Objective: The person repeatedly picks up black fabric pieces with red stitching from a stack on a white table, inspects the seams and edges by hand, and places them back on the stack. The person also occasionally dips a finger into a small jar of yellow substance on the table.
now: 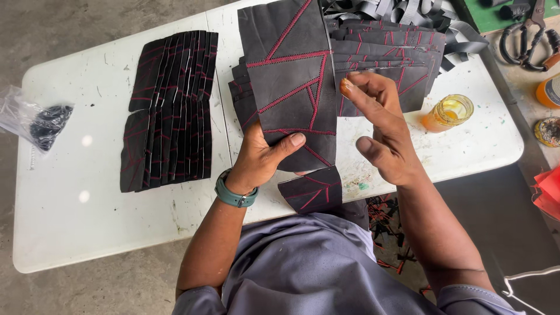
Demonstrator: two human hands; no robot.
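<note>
At the far left edge of the white counter (76,192) lies a clear plastic bag (32,119) with something dark inside. Next to it, well apart from the hands, a row of black leather pieces (169,111) with red stitching lies fanned out, each overlapping the next. Near the middle, the left hand (259,160), a green watch (234,195) on its wrist, has its fingers closed on the lower edge of a large black leather panel (291,81) with red stitched lines, thumb pressed flat across the front; the panel is held up over the counter, tilted away from the person. Behind it a small stack of like pieces (242,96) shows at its left side. Below the hand, a smaller stitched piece (312,189) rests at the near edge of the counter. To the right, the right hand (382,125) is raised just beside the panel, its fingers open and loosely curled, gripping nothing, one fingertip smeared orange. Behind it a further pile of stitched pieces (385,52) and grey straps (402,11) lies on the counter. Further right stands a glass jar of yellow glue (449,112), then scissors (528,35) on a green mat at the top right, and red material (548,192) at the right edge
</note>
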